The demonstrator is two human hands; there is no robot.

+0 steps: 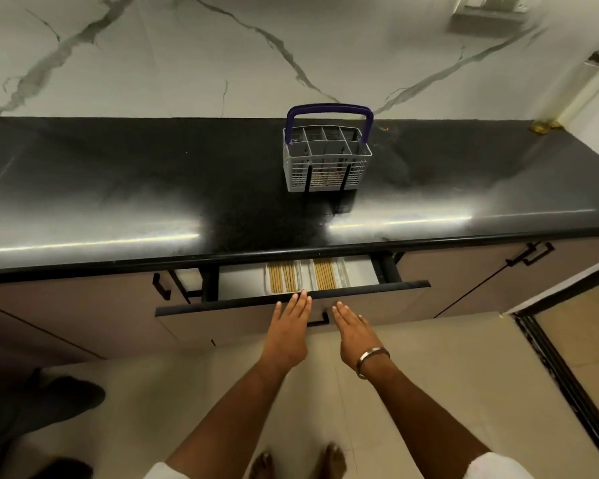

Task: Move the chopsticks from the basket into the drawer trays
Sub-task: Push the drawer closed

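A grey cutlery basket (326,160) with a purple handle stands on the black counter, and some pale chopsticks show through its lower grille. Below the counter a drawer (291,300) is pulled partly out. Inside it lie white trays (341,273) holding two groups of wooden chopsticks (283,277). My left hand (288,328) is flat, fingers together, with its fingertips touching the drawer's top front edge. My right hand (355,331), with a metal bracelet on the wrist, lies flat against the drawer front just below the edge. Neither hand holds anything.
The glossy black countertop (118,202) runs the full width under a marble-patterned wall. Closed cabinet doors with black handles (529,257) flank the drawer. A dark shoe (59,399) is on the floor at the left, and my bare feet are at the bottom.
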